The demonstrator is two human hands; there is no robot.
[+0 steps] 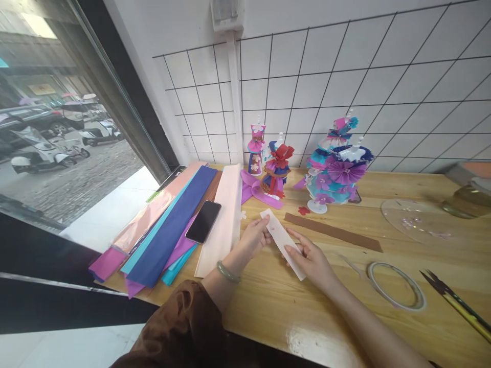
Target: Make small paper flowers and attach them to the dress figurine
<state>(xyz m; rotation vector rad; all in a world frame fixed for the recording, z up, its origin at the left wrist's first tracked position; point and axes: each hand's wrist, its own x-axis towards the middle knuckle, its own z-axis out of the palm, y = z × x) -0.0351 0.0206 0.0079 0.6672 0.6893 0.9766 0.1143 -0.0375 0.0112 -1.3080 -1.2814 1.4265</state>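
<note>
A narrow strip of pale pink paper [283,240] is held slantwise above the wooden table. My left hand [256,236] pinches its upper left part, with the thumb on top. Further down the strip, my right hand [309,258] grips the right edge between thumb and fingers. Just behind my right hand lies a brown paper strip [333,232] on the table. A small red paper flower [304,210] rests near that strip's left end. To the left of my left hand is a long folded pale pink sheet [222,220].
Colored crepe paper [172,225] and a black phone [203,222] lie at the left. Decorated dress figures [335,168] stand by the wall. A tape roll [397,286], scissors [456,301] and a clear plate [414,221] with small beads are at the right.
</note>
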